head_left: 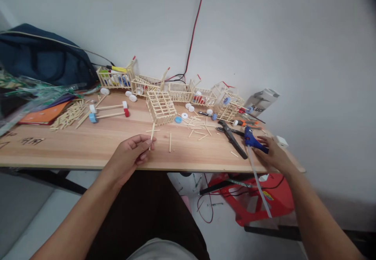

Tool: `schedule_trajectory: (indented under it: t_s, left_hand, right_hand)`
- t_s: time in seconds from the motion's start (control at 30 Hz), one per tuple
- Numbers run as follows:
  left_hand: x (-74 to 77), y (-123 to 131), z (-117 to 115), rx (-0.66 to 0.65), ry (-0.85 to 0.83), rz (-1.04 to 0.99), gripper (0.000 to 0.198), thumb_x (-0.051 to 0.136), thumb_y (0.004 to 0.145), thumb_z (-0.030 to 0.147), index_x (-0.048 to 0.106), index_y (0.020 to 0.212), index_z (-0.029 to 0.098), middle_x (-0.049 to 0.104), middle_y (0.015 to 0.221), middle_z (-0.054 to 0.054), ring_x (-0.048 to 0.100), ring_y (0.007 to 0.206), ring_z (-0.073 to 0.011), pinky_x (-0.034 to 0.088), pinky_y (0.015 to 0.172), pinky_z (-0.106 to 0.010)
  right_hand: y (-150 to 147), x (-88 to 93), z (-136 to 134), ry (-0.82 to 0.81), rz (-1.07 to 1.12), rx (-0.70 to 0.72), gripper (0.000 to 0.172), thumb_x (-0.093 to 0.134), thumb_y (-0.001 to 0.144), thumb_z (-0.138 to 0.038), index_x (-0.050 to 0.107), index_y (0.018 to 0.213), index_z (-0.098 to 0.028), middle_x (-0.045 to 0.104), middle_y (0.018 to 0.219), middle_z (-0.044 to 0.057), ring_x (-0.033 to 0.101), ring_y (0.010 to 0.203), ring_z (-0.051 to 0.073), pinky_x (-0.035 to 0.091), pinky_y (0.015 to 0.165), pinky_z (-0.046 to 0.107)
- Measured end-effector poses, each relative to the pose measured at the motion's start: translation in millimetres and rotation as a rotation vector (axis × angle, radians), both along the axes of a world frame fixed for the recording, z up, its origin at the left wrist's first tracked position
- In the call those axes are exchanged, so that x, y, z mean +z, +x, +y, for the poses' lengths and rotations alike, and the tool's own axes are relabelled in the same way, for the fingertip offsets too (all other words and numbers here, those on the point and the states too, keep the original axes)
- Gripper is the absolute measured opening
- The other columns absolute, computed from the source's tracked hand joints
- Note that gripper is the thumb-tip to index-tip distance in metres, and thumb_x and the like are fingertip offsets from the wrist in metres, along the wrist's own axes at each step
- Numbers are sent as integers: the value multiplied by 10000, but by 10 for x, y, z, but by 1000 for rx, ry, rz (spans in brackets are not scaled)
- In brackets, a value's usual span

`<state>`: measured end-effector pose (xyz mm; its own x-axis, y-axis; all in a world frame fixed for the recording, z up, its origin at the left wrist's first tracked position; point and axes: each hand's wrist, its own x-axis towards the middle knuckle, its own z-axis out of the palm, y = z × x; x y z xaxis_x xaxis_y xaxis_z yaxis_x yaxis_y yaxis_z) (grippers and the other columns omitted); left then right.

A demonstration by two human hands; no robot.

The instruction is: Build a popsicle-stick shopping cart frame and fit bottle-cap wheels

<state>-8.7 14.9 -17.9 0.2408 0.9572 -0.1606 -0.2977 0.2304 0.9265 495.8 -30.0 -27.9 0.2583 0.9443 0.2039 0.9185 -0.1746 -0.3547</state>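
Note:
My left hand (132,152) is at the front edge of the wooden table (88,144), fingers pinched on a thin wooden stick (152,134) that points up and away. My right hand (272,154) rests at the table's right end, fingers closed round a blue glue gun (252,139) with a long white glue stick (258,183) trailing off the table edge. A loose stick (170,142) lies just right of my left hand. A small open crate of sticks (161,107) stands behind it.
Black pliers (233,138) lie left of the glue gun. Several stick cages (179,91) line the wall, with white caps, loose sticks (69,116) and two stick mallets (108,111). A blue bag (44,58) sits far left, a red stool (258,199) under the table.

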Motion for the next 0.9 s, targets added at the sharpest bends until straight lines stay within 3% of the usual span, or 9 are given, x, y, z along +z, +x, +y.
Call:
schedule_trajectory:
  t_s: [0.17, 0.23, 0.3, 0.37, 0.43, 0.53, 0.63, 0.77, 0.9]
  left_hand:
    - [-23, -125, 21, 46, 15, -24, 269, 774, 695, 304, 656, 838, 109, 550, 677, 18, 324, 455, -2, 209, 408, -147]
    - [-39, -151, 38, 58, 22, -45, 254, 768, 700, 292, 652, 834, 110, 569, 700, 6, 328, 454, -1, 211, 410, -147]
    - [-61, -165, 52, 61, 32, -64, 243, 760, 710, 285, 651, 838, 109, 585, 722, -4, 333, 456, 0, 216, 415, -145]
    - [-83, -170, 60, 60, 44, -80, 240, 752, 722, 284, 653, 850, 107, 590, 732, -7, 334, 457, 1, 216, 416, -144]
    - [-101, -173, 59, 64, 55, -102, 243, 750, 726, 287, 653, 854, 105, 590, 726, -5, 330, 453, 1, 213, 414, -144]
    - [-113, -180, 44, 84, 64, -134, 243, 749, 725, 289, 650, 845, 103, 586, 709, 2, 329, 445, 2, 215, 411, -146]
    - [-112, -187, 23, 98, 67, -159, 242, 747, 725, 285, 648, 847, 101, 581, 704, 6, 330, 440, 3, 212, 407, -146]
    - [-115, -187, 9, 107, 69, -167, 246, 743, 724, 288, 641, 843, 99, 580, 706, 9, 346, 438, 4, 207, 403, -147]
    - [-136, -188, 4, 94, 60, -166, 241, 723, 744, 298, 633, 861, 107, 576, 710, 16, 346, 435, 4, 200, 401, -148]
  right_hand:
    - [58, 122, -101, -10, -84, 1, 535, 597, 708, -334, 508, 1200, -141, 567, 1221, 263, 551, 1139, 344, 442, 883, 407]
    - [-81, 278, -106, 7, -188, -108, 500, 601, 727, -341, 555, 1183, -142, 606, 1160, 265, 582, 1058, 349, 453, 806, 420]
    - [-399, 465, -93, 118, -274, -183, 444, 567, 790, -366, 592, 1189, -171, 634, 1138, 229, 615, 969, 325, 460, 782, 424]
    - [-893, 623, -52, 264, -280, -85, 355, 516, 841, -359, 632, 1141, -208, 652, 1141, 164, 646, 857, 267, 484, 765, 400]
    - [-1490, 691, 35, 372, -206, 235, 294, 496, 889, -370, 659, 1080, -216, 666, 1134, 117, 638, 964, 244, 490, 839, 369]
    - [-2363, 594, 257, 370, -90, 597, 229, 493, 924, -278, 661, 1068, -216, 687, 1026, 81, 635, 975, 199, 489, 849, 322]
    - [-3000, 366, 524, 278, -5, 755, 219, 499, 930, -227, 664, 1072, -211, 660, 1033, 80, 628, 958, 177, 484, 828, 285]
    - [-3423, 124, 787, 95, -184, 659, 223, 472, 945, -225, 663, 1060, -216, 640, 984, 77, 615, 876, 182, 445, 702, 267]
    - [-3543, 28, 900, 96, -329, 555, 196, 463, 950, -246, 652, 992, -214, 626, 958, 75, 587, 876, 199, 379, 643, 276]
